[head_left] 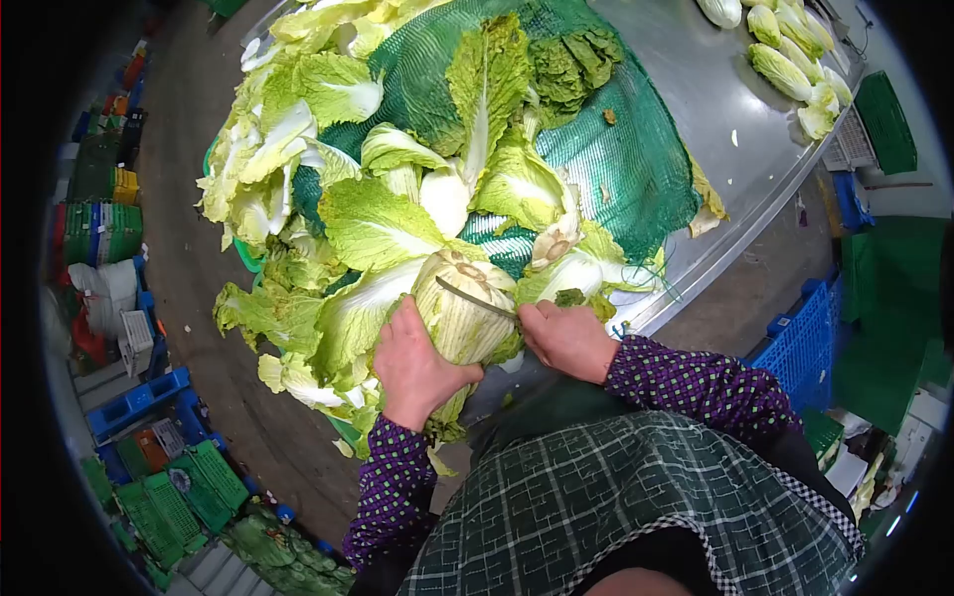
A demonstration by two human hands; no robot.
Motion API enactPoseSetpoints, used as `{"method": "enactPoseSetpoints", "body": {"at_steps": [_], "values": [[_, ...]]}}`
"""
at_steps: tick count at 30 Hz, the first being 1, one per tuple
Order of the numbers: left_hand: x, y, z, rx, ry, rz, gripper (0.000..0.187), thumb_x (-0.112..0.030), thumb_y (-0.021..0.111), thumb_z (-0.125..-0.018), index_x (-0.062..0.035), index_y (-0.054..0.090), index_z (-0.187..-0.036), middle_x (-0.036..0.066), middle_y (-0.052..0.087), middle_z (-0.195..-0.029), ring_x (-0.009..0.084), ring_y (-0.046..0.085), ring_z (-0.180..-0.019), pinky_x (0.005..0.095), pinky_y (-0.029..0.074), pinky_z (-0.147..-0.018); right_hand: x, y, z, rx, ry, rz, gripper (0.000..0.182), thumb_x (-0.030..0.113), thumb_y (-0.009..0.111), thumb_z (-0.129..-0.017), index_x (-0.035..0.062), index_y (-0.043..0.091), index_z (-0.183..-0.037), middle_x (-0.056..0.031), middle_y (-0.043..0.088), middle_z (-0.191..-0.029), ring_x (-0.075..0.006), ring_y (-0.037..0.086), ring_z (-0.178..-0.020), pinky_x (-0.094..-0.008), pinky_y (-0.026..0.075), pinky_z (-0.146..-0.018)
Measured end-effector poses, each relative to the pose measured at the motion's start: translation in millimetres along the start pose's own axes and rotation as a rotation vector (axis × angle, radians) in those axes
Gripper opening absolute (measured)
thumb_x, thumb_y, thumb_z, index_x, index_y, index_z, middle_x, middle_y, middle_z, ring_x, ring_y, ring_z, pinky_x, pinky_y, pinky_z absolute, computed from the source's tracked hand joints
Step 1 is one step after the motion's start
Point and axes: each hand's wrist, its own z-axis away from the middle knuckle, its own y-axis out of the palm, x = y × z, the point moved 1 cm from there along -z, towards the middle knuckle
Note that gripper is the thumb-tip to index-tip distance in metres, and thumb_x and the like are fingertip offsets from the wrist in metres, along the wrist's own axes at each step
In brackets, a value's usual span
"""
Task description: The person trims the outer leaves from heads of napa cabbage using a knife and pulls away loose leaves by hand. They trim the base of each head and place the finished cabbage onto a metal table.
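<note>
A napa cabbage (pixel 459 323) lies near the table's front edge with its root end pointing away from me. My left hand (pixel 419 360) is wrapped around its left side, thumb along the near part. In my right hand (pixel 569 341) is a knife, fingers closed around the handle, which they hide. The thin dark knife blade (pixel 473 298) reaches left across the cabbage near its root end. Loose outer cabbage leaves (pixel 383 223) lie just beyond and to the left, and a cut stem end (pixel 556 241) shows to the right.
A green mesh sack (pixel 626 149) spreads over the metal table (pixel 696 89) under the leaves. Several trimmed cabbages (pixel 780 70) lie at the far right. On the floor stand a blue crate (pixel 800 343) at right and green crates (pixel 159 517) at left.
</note>
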Motion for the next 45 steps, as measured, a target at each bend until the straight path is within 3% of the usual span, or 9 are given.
{"method": "enactPoseSetpoints", "body": {"at_steps": [9,15,25,27,28,33,39,42,45], "values": [[15.5,8.0,-18.9,-0.012,0.083,0.048,0.107,-0.035,0.086,-0.043,0.0048,0.035,-0.128,0.017,0.052,-0.111,0.0344,0.051,-0.102,0.0426,0.046,-0.083,-18.6,18.4,-35.9,0.052,-0.03,0.018,0.019,0.013,0.058,-0.081,0.004,0.043,-0.089,-0.014,0.057,-0.069,-0.0356,0.058,-0.056,-0.0454,0.045,-0.049],[0.7,12.9,-7.1,-0.043,0.055,0.025,0.105,-0.034,0.085,-0.042,0.0048,0.036,-0.126,0.017,0.052,-0.11,0.0344,0.051,-0.1,0.042,0.046,-0.082,-27.5,37.0,-56.0,0.278,0.115,0.062,0.054,0.006,0.055,-0.075,-0.0093,0.039,-0.124,-0.019,0.064,-0.073,-0.0353,0.064,-0.067,-0.0455,0.05,-0.057],[11.7,4.2,34.0,-0.871,0.287,0.341,0.102,-0.03,0.084,-0.048,0.0034,0.034,-0.13,0.022,0.048,-0.118,0.0372,0.049,-0.108,0.0454,0.041,-0.093,14.3,-69.8,-64.5,-0.12,-0.145,-0.355,0.041,0.018,0.057,-0.076,0.0012,0.052,-0.113,-0.0273,0.06,-0.076,-0.0444,0.059,-0.074,-0.0489,0.048,-0.067],[3.4,0.3,33.9,-0.919,0.413,0.94,0.09,-0.028,0.081,-0.059,0.0035,0.034,-0.129,0.019,0.046,-0.122,0.032,0.048,-0.11,0.0417,0.039,-0.095,26.6,-92.5,-76.4,-0.159,-0.166,-0.327,0.041,0.018,0.057,-0.075,0.0018,0.052,-0.112,-0.0268,0.06,-0.075,-0.0441,0.059,-0.073,-0.0486,0.048,-0.066],[4.0,5.5,31.7,-0.753,-0.023,1.509,0.072,-0.025,0.073,-0.074,0.0038,0.034,-0.128,0.017,0.046,-0.121,0.0272,0.046,-0.11,0.0382,0.037,-0.097,34.6,-92.1,-78.8,-0.084,-0.198,-0.269,0.038,0.017,0.057,-0.075,0.0015,0.054,-0.109,-0.0263,0.06,-0.075,-0.0433,0.06,-0.072,-0.048,0.049,-0.066],[35.3,49.1,2.5,-0.501,-0.396,1.449,0.054,-0.029,0.062,-0.088,0.0079,0.043,-0.122,0.019,0.049,-0.123,0.0255,0.047,-0.113,0.0333,0.034,-0.099,1.2,-81.1,-148.8,-0.135,0.016,-0.168,0.026,0.016,0.056,-0.077,-0.0042,0.059,-0.093,-0.0266,0.062,-0.077,-0.04,0.062,-0.073,-0.0468,0.05,-0.068],[27.1,47.3,6.3,-0.573,-0.393,1.149,0.061,-0.037,0.065,-0.084,0.0049,0.043,-0.122,0.024,0.047,-0.126,0.0336,0.046,-0.118,0.0384,0.033,-0.1,48.0,-40.9,-105.9,-0.223,-0.282,-0.18,0.05,0.043,0.067,-0.079,0.0036,0.057,-0.108,-0.0197,0.061,-0.09,-0.035,0.063,-0.079,-0.0429,0.049,-0.068],[39.8,47.4,5.8,-0.797,-0.281,0.34,0.061,-0.038,0.066,-0.082,0.0032,0.044,-0.122,0.026,0.05,-0.118,0.0359,0.051,-0.111,0.0441,0.039,-0.094,13.0,-16.0,-152.9,-0.268,-0.157,-0.121,0.042,0.04,0.065,-0.081,0.0086,0.057,-0.109,-0.0177,0.059,-0.094,-0.0363,0.061,-0.079,-0.0436,0.049,-0.069],[46.4,45.0,3.7,-0.634,-0.267,0.607,0.066,-0.04,0.065,-0.082,0.0036,0.042,-0.126,0.028,0.049,-0.123,0.0377,0.05,-0.114,0.0436,0.039,-0.095,-9.2,-29.1,-192.9,-0.385,-0.026,-0.113,0.029,0.031,0.061,-0.084,0.006,0.059,-0.099,-0.0197,0.061,-0.079,-0.0356,0.062,-0.075,-0.0449,0.049,-0.066]]}}
